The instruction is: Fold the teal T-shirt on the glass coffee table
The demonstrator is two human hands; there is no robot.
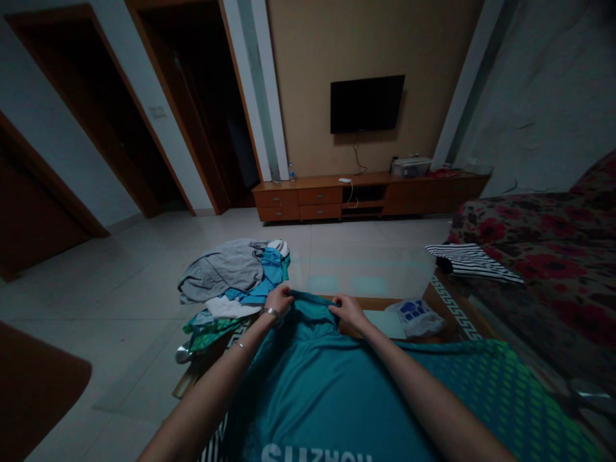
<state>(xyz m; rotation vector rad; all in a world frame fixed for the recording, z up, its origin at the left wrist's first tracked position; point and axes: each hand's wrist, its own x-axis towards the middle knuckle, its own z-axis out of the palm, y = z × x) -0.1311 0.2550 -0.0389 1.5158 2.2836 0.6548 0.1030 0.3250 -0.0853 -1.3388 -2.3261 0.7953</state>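
A teal T-shirt [327,378] with white lettering at the near side and a green patterned part [505,391] at the right lies spread over the table in front of me. My left hand [279,301], with a bracelet at the wrist, pinches the shirt's far edge on the left. At the other end of that short stretch of cloth, my right hand [349,309] pinches the edge too. Between them the fabric is slightly raised and pulled straight, with folds below it. Some black-and-white striped cloth [214,443] shows under the shirt at the lower left.
A heap of clothes [226,276] lies at the table's far left corner. A plastic bag [416,317] rests beyond the shirt. Striped folded cloth [476,262] sits near the flowered sofa [539,224]. Further off stand a TV cabinet [317,199] and a wall-mounted television [366,104].
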